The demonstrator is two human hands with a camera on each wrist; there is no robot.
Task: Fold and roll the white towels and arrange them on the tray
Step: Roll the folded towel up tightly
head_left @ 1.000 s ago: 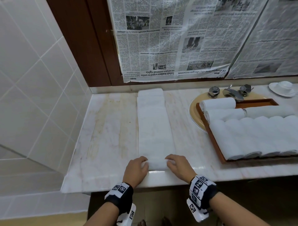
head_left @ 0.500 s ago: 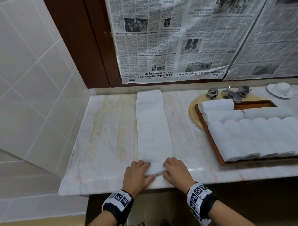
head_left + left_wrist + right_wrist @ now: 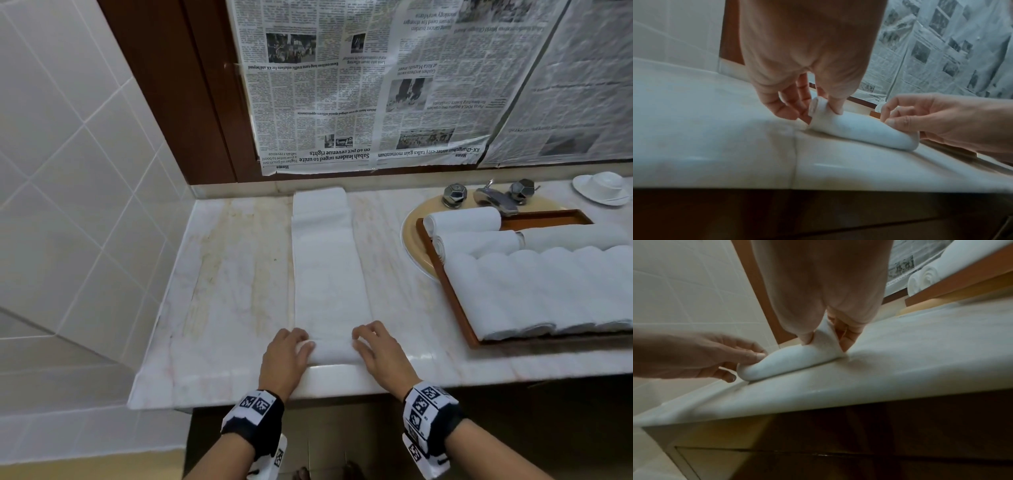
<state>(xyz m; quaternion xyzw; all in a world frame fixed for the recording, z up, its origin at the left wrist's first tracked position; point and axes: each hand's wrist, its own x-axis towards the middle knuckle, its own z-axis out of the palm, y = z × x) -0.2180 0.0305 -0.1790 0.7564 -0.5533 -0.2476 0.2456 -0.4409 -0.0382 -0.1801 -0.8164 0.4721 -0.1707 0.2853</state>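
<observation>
A white towel, folded into a long strip, lies on the marble counter from the back wall to the front edge. Its near end is a small roll. My left hand pinches the roll's left end between thumb and fingers. My right hand pinches its right end the same way. A brown wooden tray at the right holds several rolled white towels.
The tray sits over a tan sink basin with a chrome faucet. A white cup on a saucer stands at the back right. Newspaper covers the wall behind. Tiled wall bounds the counter's left side.
Both hands shifted slightly forward along the strip and the roll at the near end has grown a little thicker. The trayed towels have not moved.
</observation>
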